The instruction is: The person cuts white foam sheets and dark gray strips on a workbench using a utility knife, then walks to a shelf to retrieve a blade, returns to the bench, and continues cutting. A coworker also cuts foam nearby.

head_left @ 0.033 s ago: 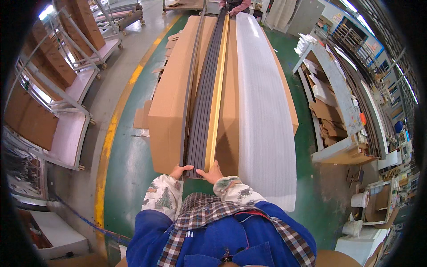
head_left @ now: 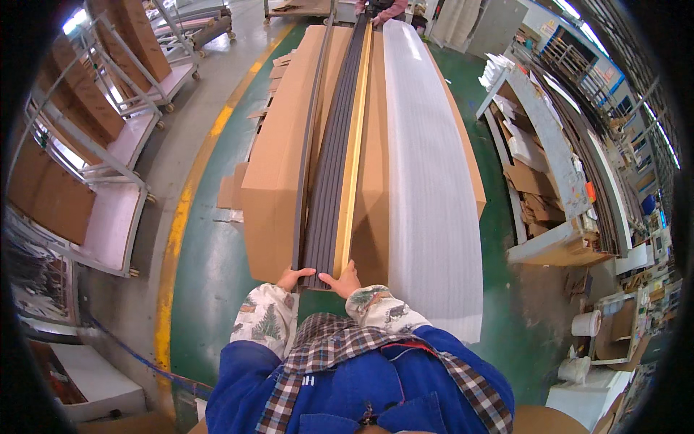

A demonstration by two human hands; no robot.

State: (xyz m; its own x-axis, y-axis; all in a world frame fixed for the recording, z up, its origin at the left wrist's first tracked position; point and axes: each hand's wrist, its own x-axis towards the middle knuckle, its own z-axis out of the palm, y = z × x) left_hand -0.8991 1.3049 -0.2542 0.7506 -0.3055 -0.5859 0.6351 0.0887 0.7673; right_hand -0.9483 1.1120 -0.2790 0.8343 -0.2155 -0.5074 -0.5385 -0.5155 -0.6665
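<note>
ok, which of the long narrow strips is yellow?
The rightmost strip, its near end at the person's right hand; the other strips, to its left, are dark grey.

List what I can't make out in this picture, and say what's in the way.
- Head view: how far the left hand and right hand reach under the dark strips; the strips hide it.
- Head view: the co-worker's head, cut off by the upper edge; only a sleeve and parts nearby show.
- Head view: the surface beneath the white sheet, covered by it.
- Head view: small clutter at far right, too small.
</note>
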